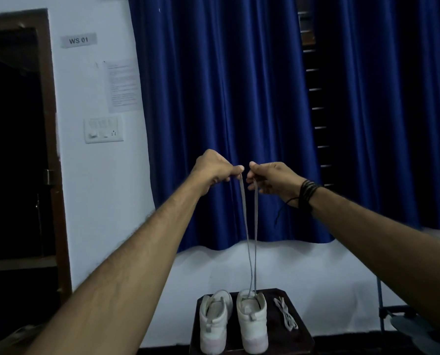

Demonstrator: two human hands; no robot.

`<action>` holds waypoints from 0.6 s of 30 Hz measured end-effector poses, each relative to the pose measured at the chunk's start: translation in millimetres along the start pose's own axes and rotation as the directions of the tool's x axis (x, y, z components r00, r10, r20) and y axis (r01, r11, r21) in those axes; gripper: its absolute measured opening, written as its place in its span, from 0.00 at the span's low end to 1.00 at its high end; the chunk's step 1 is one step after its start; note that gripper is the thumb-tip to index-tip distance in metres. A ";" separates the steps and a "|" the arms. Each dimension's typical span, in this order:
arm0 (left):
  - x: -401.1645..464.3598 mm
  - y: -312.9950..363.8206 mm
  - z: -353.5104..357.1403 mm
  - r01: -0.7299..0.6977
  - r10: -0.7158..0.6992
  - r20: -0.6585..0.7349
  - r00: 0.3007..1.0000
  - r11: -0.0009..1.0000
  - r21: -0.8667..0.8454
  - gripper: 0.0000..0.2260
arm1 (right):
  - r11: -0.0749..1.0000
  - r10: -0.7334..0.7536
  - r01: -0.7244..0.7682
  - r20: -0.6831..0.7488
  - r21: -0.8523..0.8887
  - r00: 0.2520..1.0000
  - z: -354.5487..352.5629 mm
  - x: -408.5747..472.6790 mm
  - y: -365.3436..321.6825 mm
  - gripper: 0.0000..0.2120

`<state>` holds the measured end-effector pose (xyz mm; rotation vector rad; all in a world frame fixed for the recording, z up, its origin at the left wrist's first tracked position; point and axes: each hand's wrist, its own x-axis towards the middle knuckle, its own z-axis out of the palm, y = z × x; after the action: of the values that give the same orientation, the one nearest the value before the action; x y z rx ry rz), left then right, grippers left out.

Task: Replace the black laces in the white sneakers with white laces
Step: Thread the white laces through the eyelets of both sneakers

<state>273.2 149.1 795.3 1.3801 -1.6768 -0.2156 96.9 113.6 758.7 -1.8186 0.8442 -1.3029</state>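
Two white sneakers stand side by side on a small dark table (298, 336), heels toward me: the left sneaker (213, 324) and the right sneaker (253, 321). A white lace (249, 239) runs up from the right sneaker in two strands. My left hand (213, 167) pinches one strand's end and my right hand (270, 178) pinches the other, both raised high and close together in front of the curtain. A second white lace (285, 313) lies loose on the table right of the sneakers. No black lace shows.
A blue curtain (226, 98) hangs behind my hands over a white wall. A dark doorway (14, 149) is at the left, with a switch panel (103, 129) beside it. A dark object on a blue-legged frame (405, 326) sits at the lower right.
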 end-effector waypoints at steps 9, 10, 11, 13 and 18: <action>1.0 -3.2 12.0 -0.024 0.024 0.008 1.000 0.999 -0.035 0.10 | 0.993 -0.120 0.120 0.022 -0.005 0.992 20.0 -9.4 14.7 0.14; 0.0 -4.4 11.8 -0.023 0.023 0.002 1.000 0.995 -0.096 0.11 | 0.994 -0.108 0.107 0.033 0.019 0.994 21.9 -10.7 14.4 0.15; -1.6 -6.0 11.7 -0.010 0.011 0.003 1.000 0.988 -0.155 0.12 | 0.995 -0.095 0.093 0.035 0.046 0.995 23.5 -11.7 14.7 0.15; -5.1 -12.6 11.4 0.065 -0.074 -0.025 0.997 0.964 -0.257 0.19 | 0.994 -0.067 0.064 0.028 0.089 0.997 24.9 -13.4 16.3 0.16; -31.9 -71.0 52.5 0.526 -0.461 0.315 0.830 0.836 -0.160 0.36 | 0.968 0.022 -0.048 0.107 0.248 0.994 36.6 -31.8 23.0 0.15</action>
<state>281.8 130.0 703.7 1.6302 -1.4000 -0.9140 121.3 135.1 715.9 -1.6489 0.6228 -1.2218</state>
